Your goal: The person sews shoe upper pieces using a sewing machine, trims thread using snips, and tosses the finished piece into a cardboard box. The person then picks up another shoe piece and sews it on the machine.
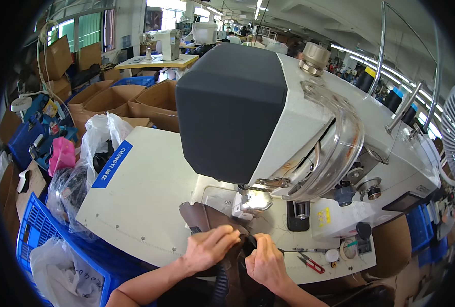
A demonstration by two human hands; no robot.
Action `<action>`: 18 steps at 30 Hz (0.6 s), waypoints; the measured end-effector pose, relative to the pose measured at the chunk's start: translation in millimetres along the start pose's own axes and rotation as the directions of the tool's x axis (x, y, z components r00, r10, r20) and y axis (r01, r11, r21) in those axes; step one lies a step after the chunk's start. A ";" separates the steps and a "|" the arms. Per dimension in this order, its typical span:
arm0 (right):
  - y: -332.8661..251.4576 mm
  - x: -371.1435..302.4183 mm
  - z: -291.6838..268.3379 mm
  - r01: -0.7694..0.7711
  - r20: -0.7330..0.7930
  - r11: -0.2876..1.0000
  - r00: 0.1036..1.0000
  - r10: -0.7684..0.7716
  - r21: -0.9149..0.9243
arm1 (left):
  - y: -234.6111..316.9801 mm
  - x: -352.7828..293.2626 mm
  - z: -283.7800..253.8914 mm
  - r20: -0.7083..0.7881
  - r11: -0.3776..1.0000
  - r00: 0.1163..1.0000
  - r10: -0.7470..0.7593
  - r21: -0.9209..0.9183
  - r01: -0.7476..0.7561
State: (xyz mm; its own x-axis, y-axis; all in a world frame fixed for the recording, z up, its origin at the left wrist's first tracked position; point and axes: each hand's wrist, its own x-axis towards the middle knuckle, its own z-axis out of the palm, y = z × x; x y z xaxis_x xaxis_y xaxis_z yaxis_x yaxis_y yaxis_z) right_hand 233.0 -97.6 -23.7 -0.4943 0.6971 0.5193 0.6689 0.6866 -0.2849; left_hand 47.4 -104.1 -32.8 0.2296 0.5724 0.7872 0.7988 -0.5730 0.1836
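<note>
White and wide, the counter (140, 189) held up a big sewing machine (309, 130) with a dark front. A floppy brown piece (202, 215) lay partly on the counter, near the machine's bright light, and hung down toward the person. The left hand (212, 248) had its fingers bent over it, too blurry to tell if they pinched. The right hand (265, 261) pinched it at a dark part. Red snips (317, 267) lay near that hand.

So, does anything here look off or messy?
Yes: what look like loose threads litter the bed of the sewing machine, right of the brown panel, and brownish stains mark the clear guard, odd on see-through plastic.
</note>
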 end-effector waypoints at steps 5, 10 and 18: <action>-1.5 -5.4 2.5 0.009 -0.048 1.000 0.999 -0.008 0.024 | -9.8 5.0 -8.3 -0.007 0.998 0.999 -0.039 -0.056 0.039; -5.6 -4.1 2.3 -0.062 -0.013 0.997 0.998 0.063 0.047 | -4.5 8.9 -22.5 0.077 0.994 0.992 0.099 -0.052 -0.095; -5.4 -7.6 3.6 -0.040 -0.072 0.998 0.996 0.043 0.045 | -1.2 16.7 -25.0 0.178 0.990 0.977 0.117 -0.105 -0.099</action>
State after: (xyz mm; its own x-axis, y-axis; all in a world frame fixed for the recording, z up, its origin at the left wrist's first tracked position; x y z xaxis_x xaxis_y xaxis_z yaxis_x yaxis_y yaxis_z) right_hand 231.2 -105.9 -29.1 -0.4240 0.7092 0.5633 0.6625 0.6669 -0.3411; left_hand 36.4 -108.5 -5.2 0.4165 0.5967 0.6859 0.7093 -0.6852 0.1654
